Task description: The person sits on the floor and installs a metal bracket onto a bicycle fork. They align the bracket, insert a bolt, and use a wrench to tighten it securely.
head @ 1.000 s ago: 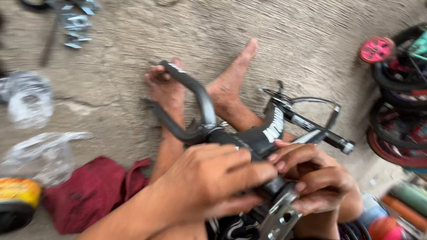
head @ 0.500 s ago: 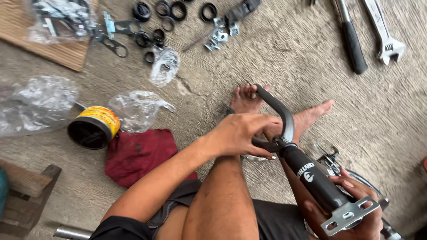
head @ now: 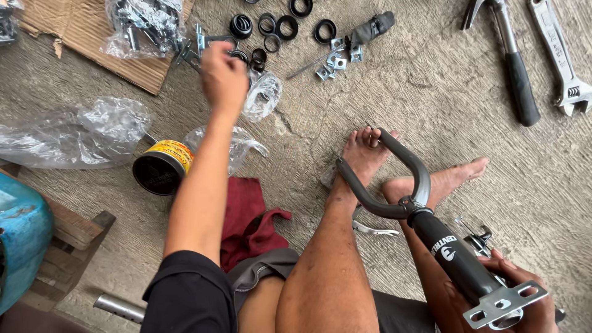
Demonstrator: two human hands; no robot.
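Observation:
My left hand (head: 224,77) reaches far forward over small black rings (head: 266,26) and metal bits on the concrete; its fingers curl down and I cannot see whether they hold anything. At the lower right, my right hand (head: 521,290) grips a black bicycle frame tube with a grey fork (head: 394,185). The fork rests between my bare feet. A silver bracket (head: 502,303) sticks out at the tube's near end.
A black-handled tool (head: 517,77) and an adjustable wrench (head: 561,58) lie at the top right. An open grease tin (head: 161,166), a red rag (head: 250,216), plastic bags (head: 80,132), cardboard (head: 98,43) and a blue container (head: 21,240) sit to the left.
My left hand has left the fork and stretched forward to the small parts. The view has shifted left and the right hand keeps hold of the frame.

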